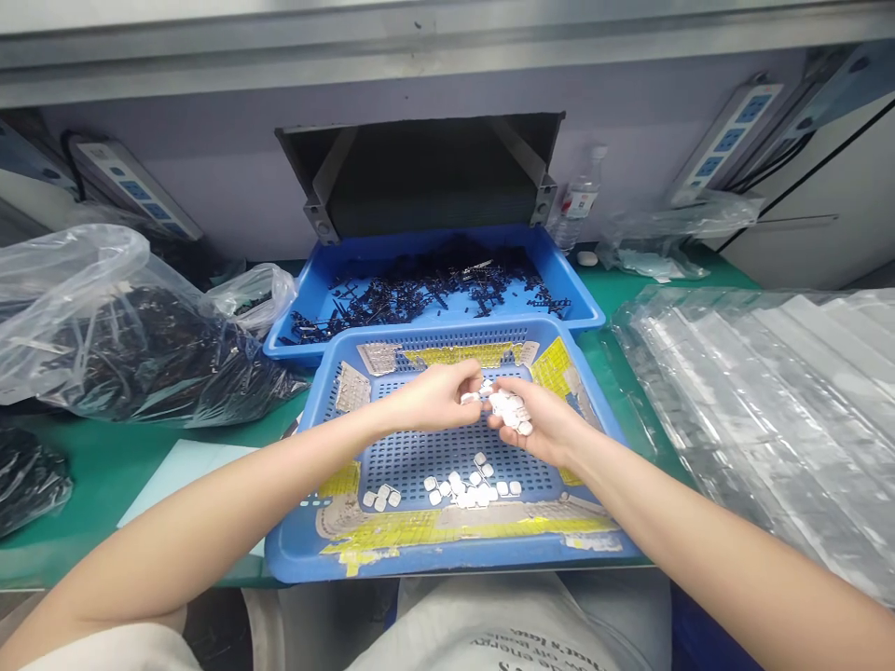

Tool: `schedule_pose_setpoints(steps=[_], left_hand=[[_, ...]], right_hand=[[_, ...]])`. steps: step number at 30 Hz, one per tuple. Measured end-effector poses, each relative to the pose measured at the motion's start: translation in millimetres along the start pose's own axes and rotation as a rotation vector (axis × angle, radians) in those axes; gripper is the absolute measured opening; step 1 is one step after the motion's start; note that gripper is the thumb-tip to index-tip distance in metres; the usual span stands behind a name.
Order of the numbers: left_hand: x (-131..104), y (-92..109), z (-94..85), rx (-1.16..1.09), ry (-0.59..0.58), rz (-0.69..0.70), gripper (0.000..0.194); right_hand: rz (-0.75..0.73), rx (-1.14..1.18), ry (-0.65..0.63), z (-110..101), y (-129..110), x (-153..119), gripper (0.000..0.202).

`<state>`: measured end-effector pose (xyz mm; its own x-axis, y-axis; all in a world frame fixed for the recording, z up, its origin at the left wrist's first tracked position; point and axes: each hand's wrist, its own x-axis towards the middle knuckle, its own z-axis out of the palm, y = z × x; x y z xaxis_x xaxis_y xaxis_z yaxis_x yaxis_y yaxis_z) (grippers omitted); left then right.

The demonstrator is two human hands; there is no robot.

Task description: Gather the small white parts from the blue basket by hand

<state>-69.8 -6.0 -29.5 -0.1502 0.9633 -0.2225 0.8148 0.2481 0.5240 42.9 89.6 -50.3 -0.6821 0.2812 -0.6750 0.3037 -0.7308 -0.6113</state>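
Two hands (446, 396) (537, 421) hold many white pieces (510, 410) over one blue basket (454, 557)

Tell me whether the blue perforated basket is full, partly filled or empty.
Partly filled: the basket holds a scatter of white square pieces near its front wall, and its slotted floor shows around them.

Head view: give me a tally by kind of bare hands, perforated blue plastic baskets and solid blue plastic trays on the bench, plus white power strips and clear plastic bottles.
Bare hands: 2
Perforated blue plastic basket: 1
Solid blue plastic tray: 1
White power strips: 2
Clear plastic bottle: 1
Total: 7
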Motion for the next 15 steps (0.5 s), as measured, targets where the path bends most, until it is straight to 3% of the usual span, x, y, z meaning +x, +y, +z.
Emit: schedule_pose_setpoints(steps=[5,10,12,13,15], left_hand=[[1,25,-8.5,-0.022,0.122,0.081,0.014],[10,36,-25.2,-0.118,0.333,0.094,0.023],[16,32,-26.0,-0.116,0.393,0.017,0.021],[20,27,-21.9,-0.084,0.356,-0.027,0.022],[32,10,-3.6,0.021,0.125,0.018,0.026]], right_hand=[[0.094,0.122,-0.291,1,-3,-4,0.035],[0.053,0.385,-0.340,-5,-19,-16,0.040],[0.027,0.437,-0.386,-13,-28,-27,0.038],[0.008,0.443,-0.417,-19,-33,-33,0.036],[-0.050,0.461,-0.470,-35,-43,-52,0.032]])
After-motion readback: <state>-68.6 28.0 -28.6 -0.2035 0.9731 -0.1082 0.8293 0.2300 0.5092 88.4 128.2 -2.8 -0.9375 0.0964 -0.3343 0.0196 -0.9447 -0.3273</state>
